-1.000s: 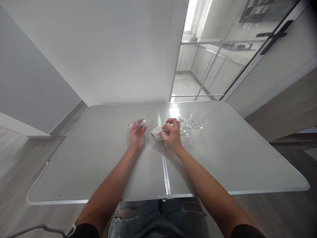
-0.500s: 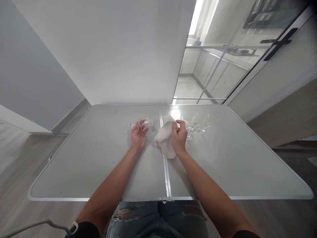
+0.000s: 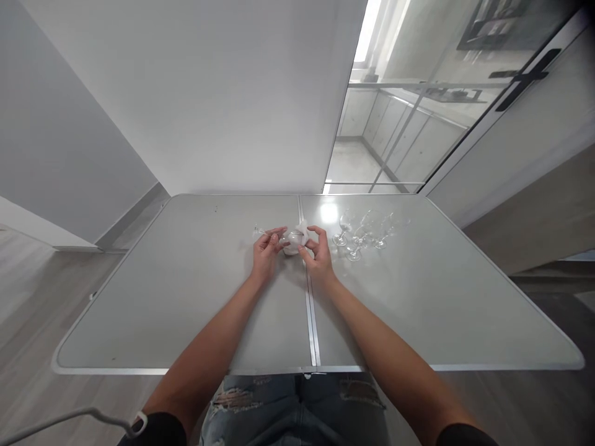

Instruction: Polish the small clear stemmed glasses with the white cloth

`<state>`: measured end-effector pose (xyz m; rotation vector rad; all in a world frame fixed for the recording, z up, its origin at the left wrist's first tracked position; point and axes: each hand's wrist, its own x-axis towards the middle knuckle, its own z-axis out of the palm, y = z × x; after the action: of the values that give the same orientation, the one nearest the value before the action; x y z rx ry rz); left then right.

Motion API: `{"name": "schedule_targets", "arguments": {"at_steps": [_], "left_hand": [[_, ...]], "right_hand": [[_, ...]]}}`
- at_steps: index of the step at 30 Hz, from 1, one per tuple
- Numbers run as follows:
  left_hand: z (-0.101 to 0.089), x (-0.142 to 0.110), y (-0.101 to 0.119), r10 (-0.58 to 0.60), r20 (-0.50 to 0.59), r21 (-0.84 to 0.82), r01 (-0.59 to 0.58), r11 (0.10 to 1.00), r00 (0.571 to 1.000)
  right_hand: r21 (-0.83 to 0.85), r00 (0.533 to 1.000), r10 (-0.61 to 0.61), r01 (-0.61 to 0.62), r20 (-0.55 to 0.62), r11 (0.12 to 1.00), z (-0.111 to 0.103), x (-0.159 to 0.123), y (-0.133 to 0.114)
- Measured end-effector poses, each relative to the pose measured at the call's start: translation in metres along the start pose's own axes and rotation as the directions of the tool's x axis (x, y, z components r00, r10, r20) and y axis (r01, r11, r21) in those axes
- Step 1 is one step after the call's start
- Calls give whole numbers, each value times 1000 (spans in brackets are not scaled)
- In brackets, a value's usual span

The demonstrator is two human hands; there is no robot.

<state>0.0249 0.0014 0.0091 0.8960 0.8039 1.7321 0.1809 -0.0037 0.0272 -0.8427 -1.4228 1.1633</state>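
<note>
My left hand (image 3: 266, 253) grips a clear stemmed glass (image 3: 274, 235) lying sideways above the grey folding table (image 3: 195, 297), its foot pointing left. My right hand (image 3: 318, 255) pinches a white cloth (image 3: 295, 238) that is pushed into the bowl of that glass. The two hands sit close together near the table's middle seam.
Several clear stemmed glasses (image 3: 360, 234) stand upright on the table just right of my right hand. A white wall rises behind the table, with a glass door (image 3: 409, 111) at the back right. Wooden floor surrounds the table.
My right hand lifted the cloth off the table, carried it left and bunched it into the glass. My left hand closed on the glass and raised it toward the seam.
</note>
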Motion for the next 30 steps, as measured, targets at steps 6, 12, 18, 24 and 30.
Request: {"name": "schedule_targets", "arguments": {"at_steps": [6,12,18,24,30], "left_hand": [[-3,-1,-6,-90,-22,32,90,995,996],[-6,0,-8,-144,-67,32,147,989,987],[-7,2,-5,-182,-73,63,187,980,981],[-6,3,-7,-190,-93,44,195,980,977],[-5,3,-8,-169,-102,18,171,985,980]], "right_hand": [[-122,973,-131,156,192,980,-15,7,3],[-421,849,-88,346,522,838,-26,8,0],[-537,730,-72,562,680,630,-26,11,6],[-541,771,-84,516,631,664,-21,11,2],[-533,816,-26,400,577,745,-20,9,-1]]}}
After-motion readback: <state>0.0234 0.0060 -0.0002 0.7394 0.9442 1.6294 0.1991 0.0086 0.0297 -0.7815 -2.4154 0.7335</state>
